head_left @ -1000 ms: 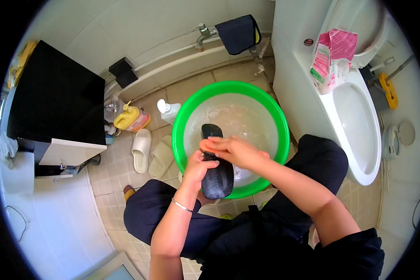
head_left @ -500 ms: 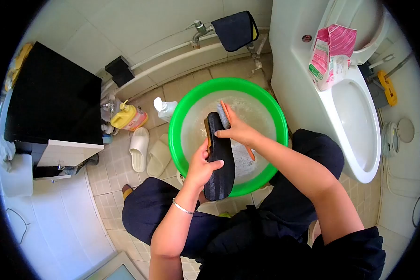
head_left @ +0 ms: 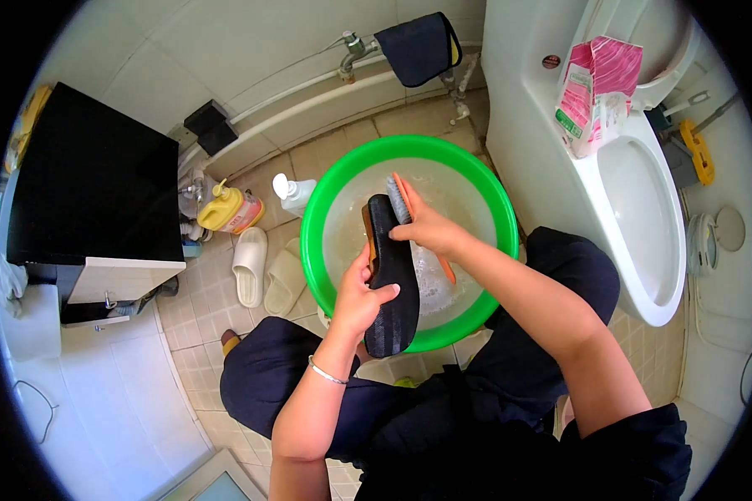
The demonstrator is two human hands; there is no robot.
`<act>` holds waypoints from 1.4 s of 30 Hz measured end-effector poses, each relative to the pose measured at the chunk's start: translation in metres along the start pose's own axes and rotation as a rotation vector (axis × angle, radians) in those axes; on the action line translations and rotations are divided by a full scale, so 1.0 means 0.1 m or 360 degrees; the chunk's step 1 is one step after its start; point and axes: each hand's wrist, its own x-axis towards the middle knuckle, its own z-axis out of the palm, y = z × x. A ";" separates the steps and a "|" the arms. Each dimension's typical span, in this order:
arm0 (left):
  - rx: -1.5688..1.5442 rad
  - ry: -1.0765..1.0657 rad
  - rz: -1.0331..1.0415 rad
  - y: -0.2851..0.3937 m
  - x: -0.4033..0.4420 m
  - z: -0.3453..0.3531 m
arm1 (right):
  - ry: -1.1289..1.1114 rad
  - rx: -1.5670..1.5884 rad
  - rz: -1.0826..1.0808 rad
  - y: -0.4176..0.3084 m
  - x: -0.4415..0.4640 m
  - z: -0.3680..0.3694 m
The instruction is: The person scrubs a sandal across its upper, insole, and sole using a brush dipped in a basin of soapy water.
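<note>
Black shoe [head_left: 397, 292]: was held above the green basin [head_left: 409, 145], presumably against dripping; left hand [head_left: 362, 296], grip fast on its side, seemingly steadied it; right hand [head_left: 430, 231], grip around orange brush [head_left: 399, 200].

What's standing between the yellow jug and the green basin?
In the head view, a white pump bottle stands there, close to the green basin; tiled floor shows between it and the yellow jug.
</note>
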 end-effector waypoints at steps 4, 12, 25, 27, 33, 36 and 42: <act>0.0002 0.0049 -0.0023 0.02 -0.01 -0.04 | -0.0084 0.0128 0.0162 -0.10 -0.07 -0.06; -0.0242 -0.0015 -0.0101 -0.04 0.05 -0.23 | 0.0980 -0.0645 0.0135 1.18 -0.09 0.00; -0.0303 0.0131 -0.0012 -0.04 0.04 -0.18 | 0.0184 -0.0349 -0.0461 0.52 -0.03 0.02; -0.0345 0.0157 0.0031 0.01 0.09 -0.21 | 0.0214 -0.0539 -0.0450 0.38 -0.21 0.14; -0.0305 0.0058 -0.0046 -0.09 0.02 -0.22 | 0.0338 -0.0721 -0.0406 0.82 -0.11 0.00; -0.0328 0.0105 -0.0121 -0.05 0.03 -0.27 | 0.0848 -0.0933 -0.0156 1.00 -0.12 -0.14; -0.0316 0.0099 -0.0232 -0.05 0.06 -0.27 | 0.0647 0.0364 0.0588 0.72 -0.20 -0.01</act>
